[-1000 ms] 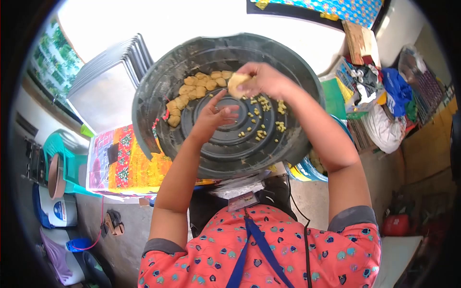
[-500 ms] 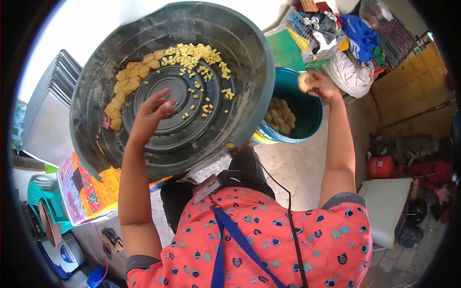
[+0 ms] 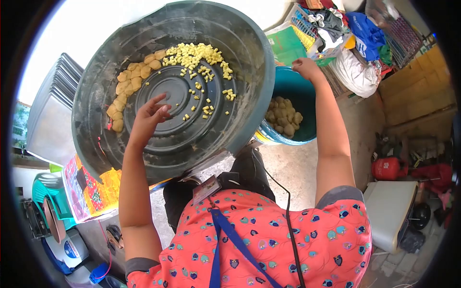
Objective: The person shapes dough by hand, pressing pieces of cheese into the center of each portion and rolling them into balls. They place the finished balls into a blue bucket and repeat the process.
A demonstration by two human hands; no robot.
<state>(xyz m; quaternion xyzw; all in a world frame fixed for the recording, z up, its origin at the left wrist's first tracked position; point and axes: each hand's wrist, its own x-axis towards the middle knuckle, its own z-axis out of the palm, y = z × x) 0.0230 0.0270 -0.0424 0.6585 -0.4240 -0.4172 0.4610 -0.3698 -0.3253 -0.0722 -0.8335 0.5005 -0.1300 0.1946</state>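
A large dark round basin (image 3: 211, 144) stands tilted in front of me. Tan dough balls (image 3: 129, 81) line its left side, and small yellow chunks (image 3: 192, 55) lie scattered at the far side and middle. Over the basin floor hovers my left hand (image 3: 151, 117), fingers spread and holding nothing. To the right is a blue-green bucket (image 3: 305, 98) with several more dough balls (image 3: 283, 117) inside. My right hand (image 3: 307, 69) is above the bucket's far rim, fingers loosely bent, with no dough ball visible in it.
Stacked metal trays (image 3: 50, 110) lean at the left of the basin. Behind the bucket are a white sack (image 3: 353, 72) and crates of cloth and bags. A red tank (image 3: 386, 168) and a pale cabinet (image 3: 389, 211) stand at the right.
The dough ball my right hand held has left it, and another ball shows on the bucket's pile. My right hand has moved slightly left and up. My left hand has hardly moved.
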